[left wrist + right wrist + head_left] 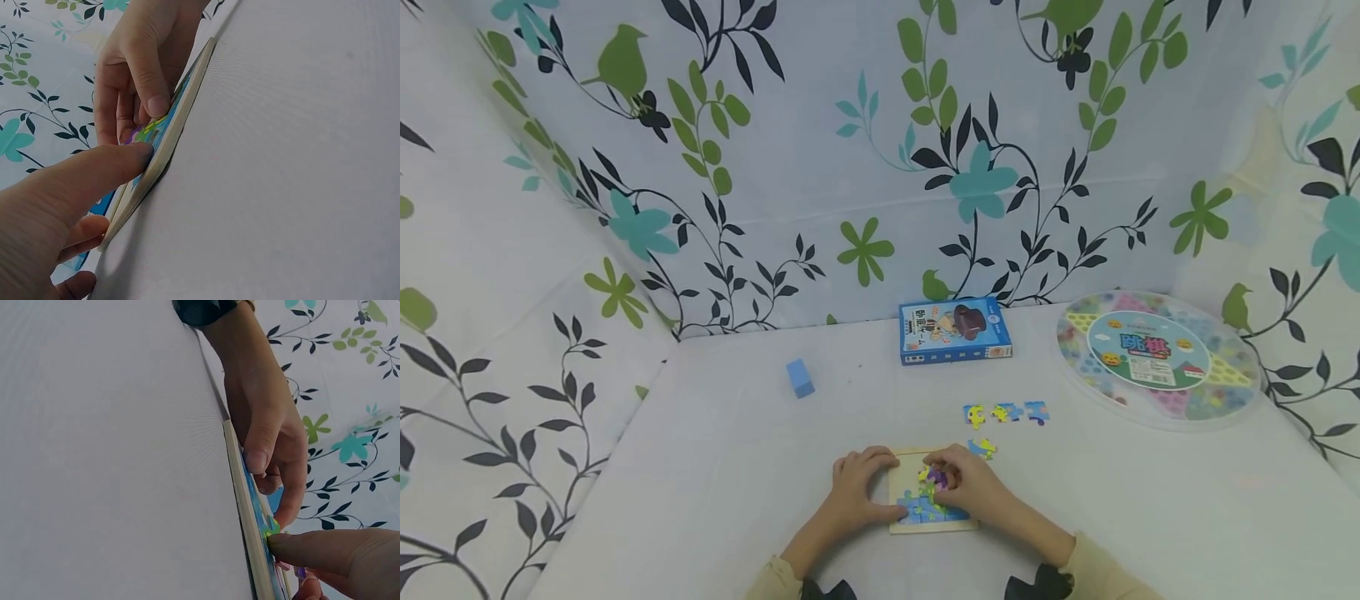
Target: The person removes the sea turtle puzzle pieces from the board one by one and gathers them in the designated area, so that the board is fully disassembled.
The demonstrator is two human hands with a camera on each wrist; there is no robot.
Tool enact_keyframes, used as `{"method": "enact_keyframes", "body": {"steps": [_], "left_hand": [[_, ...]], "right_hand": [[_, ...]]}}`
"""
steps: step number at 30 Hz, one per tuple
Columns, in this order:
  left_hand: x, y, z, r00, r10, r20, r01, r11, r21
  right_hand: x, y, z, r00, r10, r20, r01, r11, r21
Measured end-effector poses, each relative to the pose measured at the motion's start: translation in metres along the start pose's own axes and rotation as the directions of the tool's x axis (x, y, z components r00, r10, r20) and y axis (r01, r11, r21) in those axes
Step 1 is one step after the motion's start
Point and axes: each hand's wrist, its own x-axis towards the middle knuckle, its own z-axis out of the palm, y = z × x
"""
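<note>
A wooden puzzle tray lies on the table in the head view, its lower part filled with blue pieces. My left hand holds the tray at its left side, thumb over the lower corner and fingers at the upper edge. In the left wrist view that thumb presses on the pieces. My right hand bends over the tray's right side and pinches a purple and yellow puzzle piece, partly hidden by the fingers. Its thumb comes down close to the green and yellow part of the picture.
Several loose puzzle pieces lie beyond the tray, with another piece just by the right hand. Farther back are a blue block, a blue game box and a round Chinese checkers set. A patterned cloth hangs behind the table.
</note>
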Motion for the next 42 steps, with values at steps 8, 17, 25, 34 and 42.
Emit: {"method": "enact_keyframes", "body": {"steps": [8,17,25,34,42], "left_hand": [[0.0,-0.001,0.003,1.0,0.02,-0.006,-0.02,1.0,0.001],[0.0,-0.003,0.003,0.999,0.039,-0.029,-0.038,0.999,0.01],[-0.002,-0.002,0.004,0.999,0.038,-0.017,-0.038,0.999,0.01],[-0.001,-0.002,0.004,0.999,0.032,-0.019,-0.033,0.999,-0.005],[0.0,-0.004,0.004,0.999,0.039,-0.035,-0.039,0.999,0.009]], "right_hand": [[-0.001,-0.002,-0.005,1.0,0.0,0.027,0.0,1.0,0.01],[-0.002,-0.007,-0.007,0.999,-0.031,-0.02,0.03,0.999,-0.022],[-0.005,-0.003,-0.007,1.0,-0.017,-0.015,0.018,0.999,0.035],[-0.002,0.006,-0.043,0.996,-0.047,-0.075,0.047,0.999,0.008],[-0.009,0.051,-0.096,0.968,-0.192,-0.163,0.156,0.965,-0.211]]}}
